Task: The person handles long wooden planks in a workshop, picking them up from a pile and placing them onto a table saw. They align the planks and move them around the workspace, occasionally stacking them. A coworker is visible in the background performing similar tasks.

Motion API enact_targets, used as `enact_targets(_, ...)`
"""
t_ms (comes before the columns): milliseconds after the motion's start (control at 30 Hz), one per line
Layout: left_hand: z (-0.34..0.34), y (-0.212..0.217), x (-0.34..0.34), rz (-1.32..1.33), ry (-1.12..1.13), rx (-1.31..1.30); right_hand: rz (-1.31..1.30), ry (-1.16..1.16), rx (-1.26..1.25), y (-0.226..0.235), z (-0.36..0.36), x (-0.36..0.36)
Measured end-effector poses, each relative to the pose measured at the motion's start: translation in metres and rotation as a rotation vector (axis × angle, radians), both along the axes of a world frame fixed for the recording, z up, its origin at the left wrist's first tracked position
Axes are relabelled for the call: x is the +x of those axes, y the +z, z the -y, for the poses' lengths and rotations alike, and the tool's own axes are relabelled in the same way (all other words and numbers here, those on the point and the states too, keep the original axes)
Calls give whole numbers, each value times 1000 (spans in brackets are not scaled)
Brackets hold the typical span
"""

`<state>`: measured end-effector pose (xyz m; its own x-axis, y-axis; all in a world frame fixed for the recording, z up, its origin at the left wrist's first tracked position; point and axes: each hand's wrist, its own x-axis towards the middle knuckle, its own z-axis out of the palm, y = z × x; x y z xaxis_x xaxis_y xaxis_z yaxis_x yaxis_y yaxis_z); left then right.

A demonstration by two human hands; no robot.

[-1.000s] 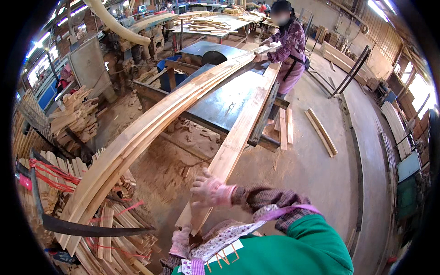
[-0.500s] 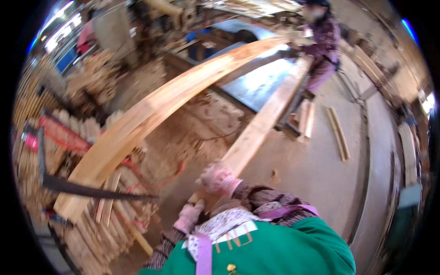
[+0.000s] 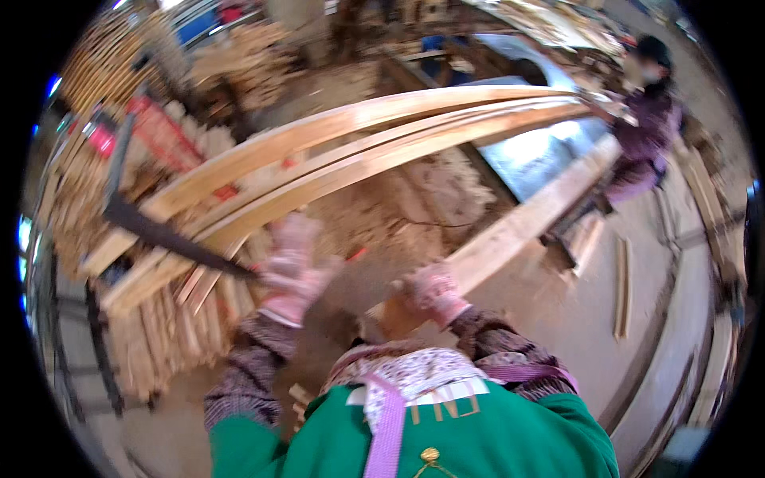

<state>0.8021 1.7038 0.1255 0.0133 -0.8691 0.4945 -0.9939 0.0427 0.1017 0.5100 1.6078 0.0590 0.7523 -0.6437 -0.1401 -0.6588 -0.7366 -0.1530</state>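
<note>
My right hand [image 3: 434, 293], in a pink glove, is closed around the near end of a long wooden plank [image 3: 530, 223] that slants away to the far right. My left hand [image 3: 293, 267], also gloved, is raised off the plank with its fingers apart, slightly blurred. Just beyond it are long boards [image 3: 358, 159] lying side by side, their near ends over a dark metal bar [image 3: 171, 243]. Whether the left fingertips touch the closest board I cannot tell. At the far end of the boards stands a co-worker [image 3: 649, 135], hands near the board ends.
A metal-topped table [image 3: 530, 163] stands under the boards' far part. Stacked wood strips [image 3: 163, 338] are low on the left, near red netting [image 3: 163, 131]. Two narrow strips [image 3: 622, 287] lie on the floor at right. Sawdust and scraps cover the ground beyond.
My left hand has let go of the plank and moved up and left toward the boards. Those boards now show spread apart. The view has shifted left; my right hand stays on the plank.
</note>
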Motion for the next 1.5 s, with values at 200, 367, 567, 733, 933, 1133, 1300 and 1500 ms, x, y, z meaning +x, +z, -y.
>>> enact_targets(200, 113, 43, 113, 218, 252, -54, -47, -32, 34, 18, -3, -2)
enact_targets(367, 179, 35, 180, 47, 534, 458, -122, -15, 55, 31, -6, 2)
enact_targets(567, 185, 8, 216, 111, 422, 683, -84, -1, 45, 30, 1, 1)
enact_targets(733, 174, 12, 201, 139, 410, 941, 25, -30, -17, 30, 0, 3)
enact_targets(933, 162, 3, 182, 46, 487, 867, -1, -33, 19, 33, 3, 4)
enact_targets(1133, 165, 5, 185, 43, 424, 788, 13, -42, -2, 31, 5, 4)
enact_targets(1300, 166, 4, 180, 2, 461, 847, 95, -32, -37, 22, 7, 4)
enact_targets(1500, 184, 2, 165, 28, 356, 848, 154, -47, -93, 11, 9, 9)
